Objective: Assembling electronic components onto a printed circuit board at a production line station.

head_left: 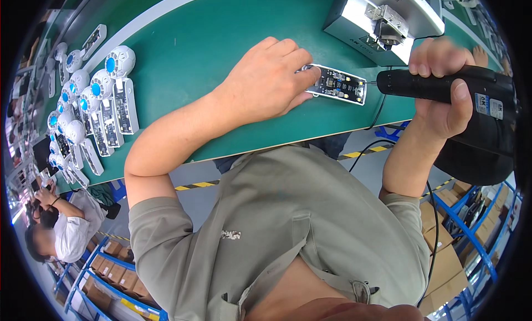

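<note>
With the board as the middle of the clock, the right hand (432, 115) is at three o'clock, its fingers wrapped round the black driver (476, 84). The thin tip points at the board's right end; I can't tell if it touches yet. The board (341, 85) sits in a white case (343, 100) in front of the person, over the desk (194, 55). At nine o'clock the left hand (266, 80) pinches the case's end, thumb below and fingers above. To do this bit well, I'd keep that pinch firm so the case can't spin or slide, and keep those fingers at the far end, away from the tip. Set the tip square on its spot, line the driver up straight, and push gently, so it doesn't slip and scratch the small parts. Keep the cord (381, 111) at four o'clock from snagging. Farther off, mind the metal box (354, 24) at one o'clock. The white parts (101, 84) at nine o'clock are well out of the way.
</note>
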`<state>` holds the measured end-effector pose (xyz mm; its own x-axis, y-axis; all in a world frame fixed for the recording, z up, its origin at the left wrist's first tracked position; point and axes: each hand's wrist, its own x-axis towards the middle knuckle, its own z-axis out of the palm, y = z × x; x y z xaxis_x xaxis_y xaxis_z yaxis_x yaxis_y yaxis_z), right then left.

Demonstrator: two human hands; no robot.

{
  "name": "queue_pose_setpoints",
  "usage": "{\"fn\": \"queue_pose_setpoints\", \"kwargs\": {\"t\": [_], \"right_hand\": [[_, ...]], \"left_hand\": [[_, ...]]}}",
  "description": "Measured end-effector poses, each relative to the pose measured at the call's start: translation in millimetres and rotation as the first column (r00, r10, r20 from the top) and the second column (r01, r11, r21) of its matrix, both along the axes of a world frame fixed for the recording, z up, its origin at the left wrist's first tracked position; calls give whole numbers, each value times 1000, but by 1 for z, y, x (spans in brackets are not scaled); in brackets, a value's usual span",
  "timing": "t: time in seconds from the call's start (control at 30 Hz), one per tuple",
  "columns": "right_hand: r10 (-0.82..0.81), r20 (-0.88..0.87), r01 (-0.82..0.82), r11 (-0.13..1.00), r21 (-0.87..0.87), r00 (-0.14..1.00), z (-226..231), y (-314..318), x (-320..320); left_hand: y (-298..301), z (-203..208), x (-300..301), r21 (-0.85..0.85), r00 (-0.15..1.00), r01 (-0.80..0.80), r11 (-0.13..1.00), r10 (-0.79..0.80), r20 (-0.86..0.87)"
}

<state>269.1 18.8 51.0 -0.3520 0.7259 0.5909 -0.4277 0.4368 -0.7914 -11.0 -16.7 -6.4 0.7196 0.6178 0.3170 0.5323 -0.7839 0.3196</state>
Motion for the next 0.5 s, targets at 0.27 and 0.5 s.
{"fn": "queue_pose_setpoints", "kwargs": {"t": [0.27,0.5], "right_hand": [[-6,-9,9,958,285,1000,59,13,7],[73,121,-102,961,259,990,41,36,-2]], "left_hand": [[-2,2,-2,9,1000,8,1000,-8,-4],[-3,-1,-1,23,1000,8,1000,-8,8]]}}
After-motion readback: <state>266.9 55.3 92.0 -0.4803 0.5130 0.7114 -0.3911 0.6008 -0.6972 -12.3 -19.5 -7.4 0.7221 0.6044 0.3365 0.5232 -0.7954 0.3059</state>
